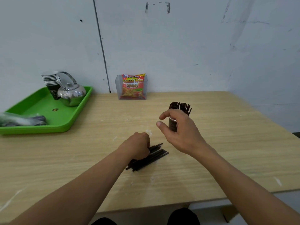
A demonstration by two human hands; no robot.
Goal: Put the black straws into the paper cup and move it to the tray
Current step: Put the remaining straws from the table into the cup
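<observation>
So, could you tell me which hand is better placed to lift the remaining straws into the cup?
Left. The left hand grips the loose straws on the table, while the right hand curls round the cup.

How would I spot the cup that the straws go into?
Look at the wooden table, right of its middle. The dark cup stands there, at the right hand. Unlike the stacked cups on the green tray, it stands alone with black straws sticking out.
</observation>
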